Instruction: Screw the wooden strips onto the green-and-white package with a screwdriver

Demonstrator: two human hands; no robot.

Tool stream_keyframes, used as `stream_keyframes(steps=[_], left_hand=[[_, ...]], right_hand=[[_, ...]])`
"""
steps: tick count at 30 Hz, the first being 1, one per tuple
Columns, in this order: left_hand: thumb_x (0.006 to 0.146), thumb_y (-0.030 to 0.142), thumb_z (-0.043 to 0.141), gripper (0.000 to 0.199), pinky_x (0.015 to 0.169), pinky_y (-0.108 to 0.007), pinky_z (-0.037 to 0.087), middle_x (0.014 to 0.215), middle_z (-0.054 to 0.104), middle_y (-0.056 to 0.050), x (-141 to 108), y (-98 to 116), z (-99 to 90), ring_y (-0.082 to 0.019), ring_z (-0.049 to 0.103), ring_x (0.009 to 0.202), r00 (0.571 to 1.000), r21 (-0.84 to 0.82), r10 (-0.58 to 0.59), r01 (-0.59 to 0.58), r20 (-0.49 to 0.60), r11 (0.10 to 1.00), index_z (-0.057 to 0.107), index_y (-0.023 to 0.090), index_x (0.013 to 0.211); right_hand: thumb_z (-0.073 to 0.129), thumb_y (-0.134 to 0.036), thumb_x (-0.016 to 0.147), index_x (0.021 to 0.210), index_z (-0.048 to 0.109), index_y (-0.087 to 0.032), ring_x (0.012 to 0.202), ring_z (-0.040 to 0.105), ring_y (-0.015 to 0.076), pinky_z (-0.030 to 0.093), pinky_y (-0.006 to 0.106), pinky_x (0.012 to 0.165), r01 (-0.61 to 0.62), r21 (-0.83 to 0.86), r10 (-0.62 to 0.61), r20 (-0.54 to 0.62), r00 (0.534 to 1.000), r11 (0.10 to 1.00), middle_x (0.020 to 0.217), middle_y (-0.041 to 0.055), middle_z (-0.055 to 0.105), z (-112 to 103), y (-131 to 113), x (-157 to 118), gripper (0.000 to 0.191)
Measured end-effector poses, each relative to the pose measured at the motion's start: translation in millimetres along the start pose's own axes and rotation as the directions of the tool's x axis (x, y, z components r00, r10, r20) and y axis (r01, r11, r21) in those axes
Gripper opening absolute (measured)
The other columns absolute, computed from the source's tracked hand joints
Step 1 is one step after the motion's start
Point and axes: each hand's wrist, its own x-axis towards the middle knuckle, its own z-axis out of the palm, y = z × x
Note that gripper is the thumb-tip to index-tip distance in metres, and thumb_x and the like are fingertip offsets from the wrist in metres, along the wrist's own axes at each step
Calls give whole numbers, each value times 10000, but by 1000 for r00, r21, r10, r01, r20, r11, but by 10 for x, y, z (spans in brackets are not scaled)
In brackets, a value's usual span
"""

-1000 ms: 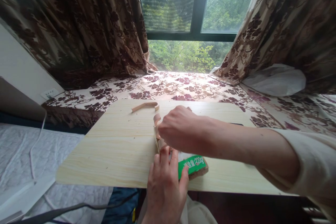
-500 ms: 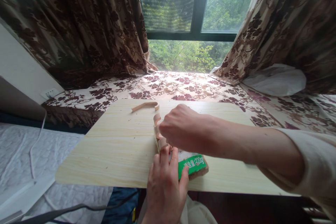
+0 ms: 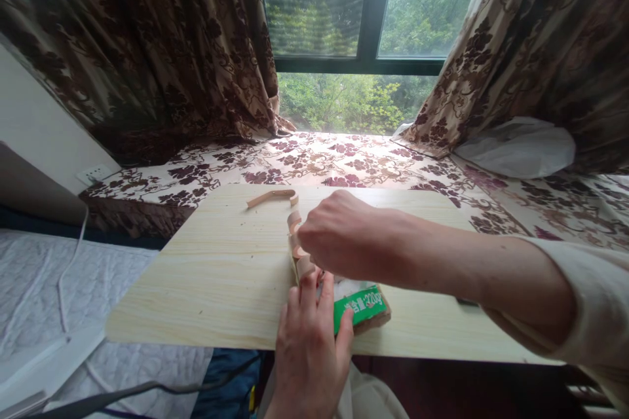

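A cardboard piece with a green printed label (image 3: pixel 361 304) lies near the front of the pale wooden board. My left hand (image 3: pixel 312 334) rests over its left part, fingers pressed on it and on the lowest of several curled tan strips (image 3: pixel 305 266). These strips run up the piece's left side. Above them my right hand (image 3: pixel 329 232) is closed in a fist, knuckles up, beside the strips. Whatever its fingers hold is hidden beneath it.
A bent tan strip (image 3: pixel 272 196) lies at the board's far edge. Beyond the pale board (image 3: pixel 196 275) is a flowered cloth ledge (image 3: pixel 314 160) below the window. A white plastic bag (image 3: pixel 518 147) sits at the right. A dark object shows partly under my right forearm.
My right hand has shifted very slightly upward, and its forearm has tilted a little. My left hand and the cardboard piece stay in place.
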Motion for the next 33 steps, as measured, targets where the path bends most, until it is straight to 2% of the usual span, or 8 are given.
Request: stream_keyframes(steps=[6, 10, 14, 18, 21, 25, 28, 33], left_hand=[[843, 279, 512, 339, 784, -363, 499, 1202, 519, -124, 25, -1, -20, -241, 533, 958, 1000, -24, 10, -9, 21, 1000, 534, 173, 1164], [851, 269, 498, 382, 796, -373, 491, 1223, 516, -131, 27, 11, -27, -253, 530, 987, 999, 0, -5, 5, 41, 1000, 502, 162, 1219], [856, 277, 490, 413, 770, -362, 498, 1231, 516, -130, 22, 14, -48, -248, 536, 981, 999, -8, -10, 10, 47, 1000, 477, 166, 1253], [852, 281, 493, 389, 755, -352, 506, 1239, 511, -127, 26, 10, -53, -245, 537, 975, 999, -18, -5, 6, 46, 1000, 501, 165, 1224], [847, 282, 498, 407, 781, -374, 506, 1250, 511, -131, 23, 7, -25, -256, 532, 992, 999, 1, 7, -7, 35, 1000, 493, 157, 1235], [815, 264, 526, 416, 770, -381, 513, 1220, 536, -120, 21, 2, 17, -256, 538, 969, 999, 10, 0, 0, -33, 1000, 506, 161, 1218], [820, 270, 522, 404, 774, -372, 510, 1226, 534, -110, 29, 6, 13, -250, 538, 973, 999, -6, -2, 2, -32, 1000, 511, 174, 1213], [842, 267, 500, 391, 816, -378, 492, 1218, 529, -117, 24, 22, -27, -249, 531, 980, 1000, -13, -21, 21, 7, 1000, 508, 161, 1219]], right_hand=[[509, -87, 815, 838, 663, -63, 515, 497, 131, 292, 254, 489, 27, -3, -27, -90, 996, 1000, 597, 100, 623, 74, -30, -15, 157], [501, -95, 820, 880, 662, -63, 502, 501, 133, 281, 248, 473, -13, -5, 12, -72, 997, 1000, 578, 87, 619, 100, -17, 2, 174], [508, -91, 810, 878, 660, -70, 496, 496, 128, 270, 246, 461, 0, -11, 0, -30, 1000, 1000, 584, 80, 622, 27, -24, -22, 168], [514, -94, 811, 866, 659, -76, 509, 503, 129, 270, 247, 467, 6, 6, -6, -51, 999, 1000, 616, 92, 637, 22, -23, -43, 156], [531, -100, 802, 780, 660, -89, 516, 519, 133, 273, 243, 477, -9, 22, 10, -37, 999, 1000, 580, 87, 627, 75, 3, -24, 131], [532, -110, 798, 675, 641, -109, 524, 534, 140, 274, 240, 478, -61, 3, 61, -21, 998, 998, 562, 87, 623, 90, 33, -11, 165], [521, -81, 791, 714, 648, -102, 521, 526, 136, 277, 244, 473, -21, 2, 21, -19, 1000, 1000, 573, 86, 627, 52, 27, -33, 151], [494, -63, 806, 822, 658, -82, 502, 503, 130, 270, 245, 455, 34, 4, -33, -85, 996, 999, 582, 78, 620, 59, 1, -30, 166]])
